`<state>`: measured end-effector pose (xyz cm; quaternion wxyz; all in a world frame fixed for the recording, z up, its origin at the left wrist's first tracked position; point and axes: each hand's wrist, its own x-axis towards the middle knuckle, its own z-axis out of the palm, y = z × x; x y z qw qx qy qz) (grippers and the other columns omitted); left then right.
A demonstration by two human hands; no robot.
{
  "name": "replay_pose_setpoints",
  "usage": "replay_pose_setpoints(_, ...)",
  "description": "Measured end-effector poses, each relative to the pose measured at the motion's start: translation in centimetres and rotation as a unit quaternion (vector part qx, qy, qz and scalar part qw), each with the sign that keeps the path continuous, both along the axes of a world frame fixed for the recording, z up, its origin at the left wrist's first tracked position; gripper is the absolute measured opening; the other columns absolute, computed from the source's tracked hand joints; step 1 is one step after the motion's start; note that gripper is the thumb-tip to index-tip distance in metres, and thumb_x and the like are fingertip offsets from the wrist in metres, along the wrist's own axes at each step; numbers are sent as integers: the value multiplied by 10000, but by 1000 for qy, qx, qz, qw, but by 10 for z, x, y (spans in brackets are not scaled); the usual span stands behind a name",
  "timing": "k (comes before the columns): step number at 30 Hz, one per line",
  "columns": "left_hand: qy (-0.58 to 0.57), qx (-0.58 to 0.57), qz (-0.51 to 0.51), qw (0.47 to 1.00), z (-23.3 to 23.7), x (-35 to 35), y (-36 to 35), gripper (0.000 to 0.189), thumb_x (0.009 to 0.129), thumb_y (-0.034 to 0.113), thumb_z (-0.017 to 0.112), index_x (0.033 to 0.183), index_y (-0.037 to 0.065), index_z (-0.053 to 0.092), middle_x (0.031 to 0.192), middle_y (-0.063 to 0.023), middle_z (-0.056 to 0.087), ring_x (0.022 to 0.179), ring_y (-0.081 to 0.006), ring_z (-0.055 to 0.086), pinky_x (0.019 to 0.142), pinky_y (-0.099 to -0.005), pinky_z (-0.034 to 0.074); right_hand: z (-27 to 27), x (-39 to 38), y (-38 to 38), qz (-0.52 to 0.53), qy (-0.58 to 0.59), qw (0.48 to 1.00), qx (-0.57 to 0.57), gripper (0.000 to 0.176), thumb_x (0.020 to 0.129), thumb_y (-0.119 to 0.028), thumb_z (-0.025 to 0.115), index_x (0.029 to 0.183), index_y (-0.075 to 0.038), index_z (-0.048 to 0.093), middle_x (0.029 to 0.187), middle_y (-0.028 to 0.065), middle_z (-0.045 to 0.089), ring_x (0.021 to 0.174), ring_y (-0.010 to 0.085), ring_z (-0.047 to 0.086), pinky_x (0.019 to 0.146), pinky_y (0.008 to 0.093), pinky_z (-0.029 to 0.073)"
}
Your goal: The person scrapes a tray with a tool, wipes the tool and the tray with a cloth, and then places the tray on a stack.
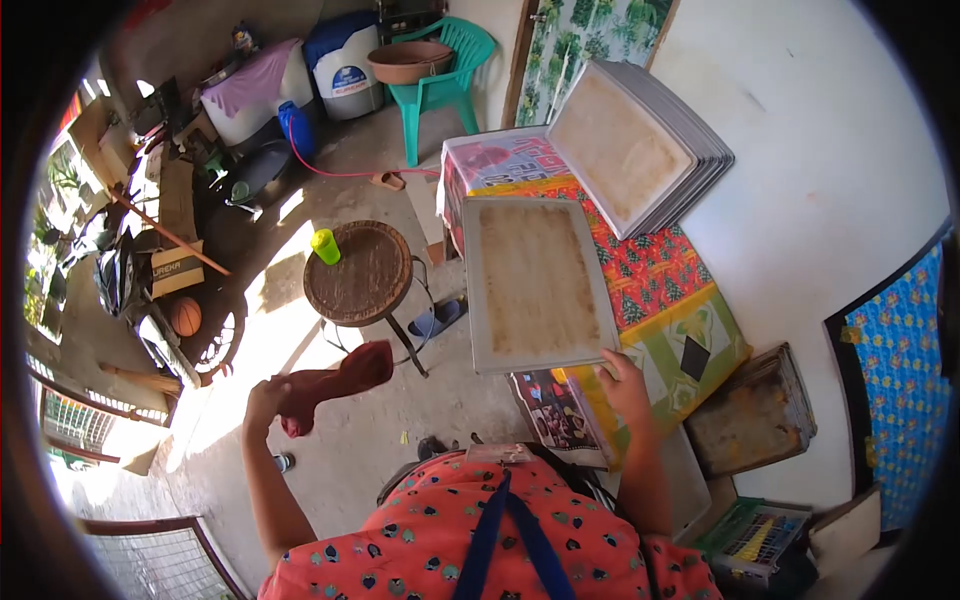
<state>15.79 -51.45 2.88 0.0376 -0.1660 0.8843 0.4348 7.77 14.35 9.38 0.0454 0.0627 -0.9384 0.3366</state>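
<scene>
My left hand [262,404] is closed around a dark red cloth [345,380], held out to the left above the floor. The cloth's free end points right, toward the round stool. My right hand [622,385] grips the near right corner of a baking tray [535,280], thumb on top. This tray has a grey rim and a brown-stained, pale surface, and it lies over the table's left side. Behind it, a stack of similar trays [625,150] leans against the white wall on the table [660,270], which has a patterned, colourful cover.
A round wooden stool [360,285] bearing a green cup [325,246] stands left of the table. Farther back is a green chair [465,55] with a brown basin [410,62]. More stained trays [755,415] lean low at right. A crate [755,535] sits below them.
</scene>
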Motion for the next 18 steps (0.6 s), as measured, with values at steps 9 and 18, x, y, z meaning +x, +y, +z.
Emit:
replay_pose_setpoints(9,-10,-164,132,978,24,-46,7,257,782,177,631,935,-26,593,889,-225,636,866,-362,627,746,-402,490,0,20,-45,-8,-120,967,-227,354,900,-117,590,1218,26,533,1144,150,617,1078,222,589,910,304,463)
replay_pose_setpoints(18,152,-39,104,982,144,-97,123,243,797,90,656,966,-45,544,831,-131,634,760,-179,614,687,-305,496,6,-38,-107,166,-231,884,-371,607,896,-138,602,1407,-5,303,1414,183,373,1265,272,424,1025,337,358)
